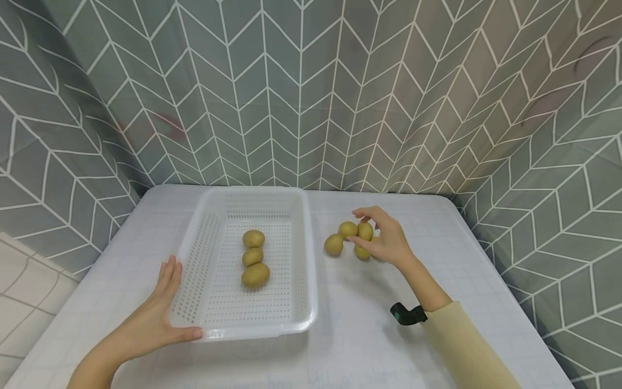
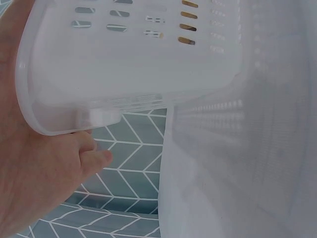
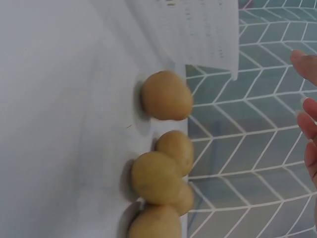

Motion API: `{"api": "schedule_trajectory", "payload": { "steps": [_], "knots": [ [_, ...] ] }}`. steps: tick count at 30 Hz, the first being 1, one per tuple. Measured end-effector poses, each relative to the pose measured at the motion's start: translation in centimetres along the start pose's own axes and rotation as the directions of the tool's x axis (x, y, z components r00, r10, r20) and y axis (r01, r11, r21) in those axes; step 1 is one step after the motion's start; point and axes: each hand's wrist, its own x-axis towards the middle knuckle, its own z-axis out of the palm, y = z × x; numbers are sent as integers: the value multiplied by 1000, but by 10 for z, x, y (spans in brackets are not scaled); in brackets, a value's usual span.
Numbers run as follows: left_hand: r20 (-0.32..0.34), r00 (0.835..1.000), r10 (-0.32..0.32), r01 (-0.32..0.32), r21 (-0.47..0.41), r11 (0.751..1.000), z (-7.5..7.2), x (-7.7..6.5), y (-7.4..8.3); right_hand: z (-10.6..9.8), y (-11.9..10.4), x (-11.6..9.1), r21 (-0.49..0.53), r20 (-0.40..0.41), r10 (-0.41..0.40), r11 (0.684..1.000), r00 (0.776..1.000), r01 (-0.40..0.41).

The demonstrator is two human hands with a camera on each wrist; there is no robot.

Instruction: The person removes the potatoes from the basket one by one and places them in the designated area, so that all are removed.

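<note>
The left hand (image 1: 154, 317), fingers straight, rests against the white basket (image 1: 312, 270) holding three potatoes (image 1: 252, 257); the right hand (image 1: 387, 239) (thumb and fingers parted) hovers over loose potatoes (image 1: 333, 245) on the table (image 1: 350, 351).

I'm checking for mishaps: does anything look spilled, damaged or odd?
Nothing stands out: three potatoes lie in a row inside the white basket, with no visible cracks, and the loose potatoes sit close together on the table.
</note>
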Motion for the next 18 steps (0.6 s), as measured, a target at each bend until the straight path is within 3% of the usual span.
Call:
{"api": "schedule_trajectory", "payload": {
  "steps": [18],
  "knots": [
    [3,1000,1,-1,8,1000,-1,0,1,4,-47,44,138,124,-111,986,986,93]
  ]
}}
